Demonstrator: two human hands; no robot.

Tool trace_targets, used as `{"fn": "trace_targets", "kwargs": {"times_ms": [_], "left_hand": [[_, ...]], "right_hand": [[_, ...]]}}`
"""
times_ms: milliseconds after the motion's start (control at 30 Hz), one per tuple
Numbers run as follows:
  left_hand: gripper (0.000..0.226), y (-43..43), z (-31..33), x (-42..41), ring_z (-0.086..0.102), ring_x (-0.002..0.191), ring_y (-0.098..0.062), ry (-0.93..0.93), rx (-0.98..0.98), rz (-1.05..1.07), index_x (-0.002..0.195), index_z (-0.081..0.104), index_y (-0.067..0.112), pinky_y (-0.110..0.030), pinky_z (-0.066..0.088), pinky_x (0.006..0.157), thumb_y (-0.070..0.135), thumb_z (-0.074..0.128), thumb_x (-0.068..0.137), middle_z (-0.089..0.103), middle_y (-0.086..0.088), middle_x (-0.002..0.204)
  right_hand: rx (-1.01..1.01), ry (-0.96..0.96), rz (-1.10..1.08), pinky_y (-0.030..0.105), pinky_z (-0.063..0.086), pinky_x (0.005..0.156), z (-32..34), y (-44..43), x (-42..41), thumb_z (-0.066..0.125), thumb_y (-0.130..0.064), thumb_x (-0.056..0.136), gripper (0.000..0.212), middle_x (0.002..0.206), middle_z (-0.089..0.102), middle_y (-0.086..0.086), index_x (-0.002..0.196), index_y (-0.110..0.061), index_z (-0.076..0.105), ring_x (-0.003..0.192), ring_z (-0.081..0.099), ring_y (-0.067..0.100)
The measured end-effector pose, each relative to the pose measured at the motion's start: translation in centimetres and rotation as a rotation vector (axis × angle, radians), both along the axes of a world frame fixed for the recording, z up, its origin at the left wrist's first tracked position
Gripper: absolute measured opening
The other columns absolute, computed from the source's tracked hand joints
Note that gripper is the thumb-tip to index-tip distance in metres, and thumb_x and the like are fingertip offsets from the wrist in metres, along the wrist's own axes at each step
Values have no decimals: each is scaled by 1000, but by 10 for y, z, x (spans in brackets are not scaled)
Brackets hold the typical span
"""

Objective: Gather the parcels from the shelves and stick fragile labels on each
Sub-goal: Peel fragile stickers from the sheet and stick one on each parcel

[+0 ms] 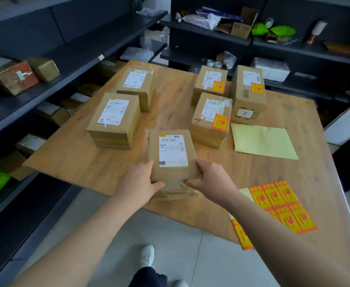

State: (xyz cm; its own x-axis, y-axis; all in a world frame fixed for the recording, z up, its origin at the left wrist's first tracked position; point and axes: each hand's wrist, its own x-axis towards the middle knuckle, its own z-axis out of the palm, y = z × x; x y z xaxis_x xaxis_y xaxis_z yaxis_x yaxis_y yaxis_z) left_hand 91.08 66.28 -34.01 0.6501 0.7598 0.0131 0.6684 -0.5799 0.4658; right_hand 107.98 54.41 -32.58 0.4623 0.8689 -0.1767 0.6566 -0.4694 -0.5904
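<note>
We hold cardboard parcel (pixel 173 156) over near edge of wooden table (pixel 83 162). Our left hand (pixel 139 179) clasps its left side, our right hand (pixel 210 181) its right. Thumbs on near face, other fingers curled round edges. Fragile label sheet (pixel 281 204) lies near, on right.

Matt brown cardboard parcels (pixel 116 119) with white paper labels and glossy clear tape; smooth wood-grain table (pixel 170 96); orange-and-yellow paper sticker sheet (pixel 281 206); pale yellow backing paper (pixel 263 141); dark matt shelving (pixel 70 65).
</note>
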Motion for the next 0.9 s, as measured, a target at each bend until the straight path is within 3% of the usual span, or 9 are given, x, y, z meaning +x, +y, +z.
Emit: {"fn": "trace_targets", "kwargs": {"times_ms": [167,267,400,500,600,667,800,900], "left_hand": [[56,-20,-14,1,57,100,-23,63,-14,-88,122,52,15,-26,35,69,45,69,78,61,-2,114],[53,-24,-18,5,57,102,-24,75,-10,-145,120,51,14,-28,41,72,41,69,79,60,-3,115],[42,-23,-21,4,58,99,-24,126,-15,-207,110,50,15,-30,44,69,38,68,81,60,-2,111],[47,-24,-23,-1,59,99,-24,174,-23,-249,116,47,14,-35,50,72,45,61,84,55,0,118],[50,-24,-21,0,55,108,-25,153,41,-243,123,46,11,-37,50,81,49,51,89,47,0,131],[47,-26,-18,7,48,116,-23,123,132,-265,122,48,11,-36,47,87,47,46,92,47,-1,133],[32,-42,-10,34,50,107,-22,65,240,-373,104,54,11,-33,44,84,40,49,91,56,-1,114],[33,-65,-6,64,52,108,-23,17,262,-439,110,59,9,-35,43,90,36,52,91,59,-3,114]], "right_hand": [[-50,-63,-65,22,39,53,-12,-29,-8,71,-35,78,36,88,64,-3,107,-19,57,73,57,15],[-53,-84,-128,27,38,55,-23,-39,-15,70,-35,78,36,89,64,0,107,-18,55,71,53,17],[-61,-78,-172,23,34,50,-35,-44,-23,69,-33,78,36,91,67,2,106,-19,53,69,51,18],[-81,-65,-158,33,51,71,-40,-47,-23,71,-34,79,45,105,69,5,116,-17,54,93,62,25],[-90,-116,-189,38,50,87,-40,-57,-15,69,-40,82,60,119,65,9,133,-18,49,108,59,28],[-103,-165,-207,36,47,92,-41,-68,-7,65,-43,84,63,128,60,7,139,-20,45,115,56,27],[-140,-239,-229,33,45,92,-41,-98,18,61,-37,88,53,134,56,2,136,-20,49,119,54,24],[-184,-254,-262,36,46,93,-44,-120,45,59,-33,90,50,139,52,0,137,-20,48,122,52,24]]}}
